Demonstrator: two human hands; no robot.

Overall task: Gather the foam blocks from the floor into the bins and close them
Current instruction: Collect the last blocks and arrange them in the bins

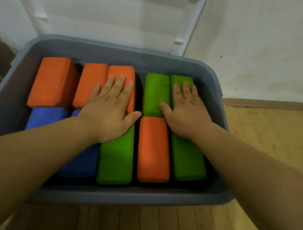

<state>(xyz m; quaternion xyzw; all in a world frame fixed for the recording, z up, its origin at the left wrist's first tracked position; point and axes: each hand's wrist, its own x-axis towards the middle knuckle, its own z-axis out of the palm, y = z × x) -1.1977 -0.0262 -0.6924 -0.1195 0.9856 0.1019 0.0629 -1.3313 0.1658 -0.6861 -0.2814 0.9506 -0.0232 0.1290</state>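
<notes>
A grey bin (127,58) stands on the wooden floor, packed with several foam blocks in orange, green and blue. My left hand (109,110) lies flat with straight fingers on the orange blocks (92,81) at the back middle and on a green block (116,160) in front. My right hand (186,113) presses flat on the green blocks (155,90) at the back right, next to an orange block (153,153). Blue blocks (46,116) lie at the front left, partly under my left forearm. The bin's white lid (109,10) stands open against the wall.
A white wall (268,43) rises right behind the bin. Wooden floor (269,132) shows to the right and in front of the bin. Something dark stands at the far left edge.
</notes>
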